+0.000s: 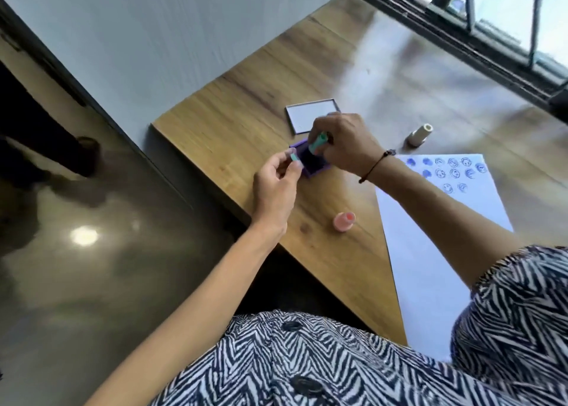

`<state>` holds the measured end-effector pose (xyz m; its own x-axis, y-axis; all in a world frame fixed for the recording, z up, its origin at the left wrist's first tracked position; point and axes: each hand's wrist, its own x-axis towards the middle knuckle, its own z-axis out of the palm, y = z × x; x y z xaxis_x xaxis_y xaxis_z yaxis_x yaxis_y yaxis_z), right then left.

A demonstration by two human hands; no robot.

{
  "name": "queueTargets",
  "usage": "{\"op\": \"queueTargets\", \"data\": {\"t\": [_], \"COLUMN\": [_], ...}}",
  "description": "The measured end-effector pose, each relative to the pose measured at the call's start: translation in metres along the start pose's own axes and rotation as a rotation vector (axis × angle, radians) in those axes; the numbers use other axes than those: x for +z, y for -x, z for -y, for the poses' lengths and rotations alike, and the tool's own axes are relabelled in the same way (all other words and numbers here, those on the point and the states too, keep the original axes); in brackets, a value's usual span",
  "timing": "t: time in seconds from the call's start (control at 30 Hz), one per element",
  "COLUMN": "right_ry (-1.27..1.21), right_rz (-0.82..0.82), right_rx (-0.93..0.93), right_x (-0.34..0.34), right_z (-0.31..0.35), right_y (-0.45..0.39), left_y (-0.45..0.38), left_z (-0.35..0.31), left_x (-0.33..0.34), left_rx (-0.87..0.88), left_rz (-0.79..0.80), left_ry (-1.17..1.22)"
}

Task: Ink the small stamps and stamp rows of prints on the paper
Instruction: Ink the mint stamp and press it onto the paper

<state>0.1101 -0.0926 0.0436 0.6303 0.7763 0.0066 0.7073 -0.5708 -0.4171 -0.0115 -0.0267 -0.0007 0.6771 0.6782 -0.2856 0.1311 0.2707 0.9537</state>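
Observation:
A purple ink pad (309,164) lies open near the table's left edge. My right hand (347,141) grips a small teal stamp (318,141) and holds it down on the pad's dark ink. My left hand (276,181) pinches a small teal cap (79,158) right beside the pad's left side. A white paper (430,236) lies to the right, with rows of blue smiley prints (451,172) at its far end. A pink stamp (345,220) stands near the paper's left edge. A white stamp (420,134) stands beyond the paper.
The ink pad's lid (310,115), white inside, lies just behind the pad. The wooden table (233,122) ends at a grey wall on the left and a dark window frame (461,46) at the back. A glossy floor lies below the table's left edge.

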Motion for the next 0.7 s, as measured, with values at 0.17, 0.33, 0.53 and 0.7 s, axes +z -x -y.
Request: {"op": "queueTargets", "data": {"t": [0.17,0.33,0.53,0.7], "right_ry": [-0.034,-0.023,-0.166,-0.260], "right_rz": [-0.026,-0.034,-0.114,-0.386], "right_rx": [0.021,0.020,0.123,0.354], "right_x": [0.007,0.007,-0.008,-0.041], "right_z": [0.006,0.005,-0.002,-0.047], "right_y": [0.002,0.001,0.011,0.065], "left_y": [-0.001,-0.003,-0.002,0.013], "left_z": [0.001,0.003,-0.008,-0.025], "left_x": [0.000,-0.001,0.006,0.056], "left_rx": [0.003,0.020,0.054,0.156], "left_rz": [0.023,0.028,-0.002,0.173], "left_ry": [-0.019,-0.014,0.017,0.072]}}
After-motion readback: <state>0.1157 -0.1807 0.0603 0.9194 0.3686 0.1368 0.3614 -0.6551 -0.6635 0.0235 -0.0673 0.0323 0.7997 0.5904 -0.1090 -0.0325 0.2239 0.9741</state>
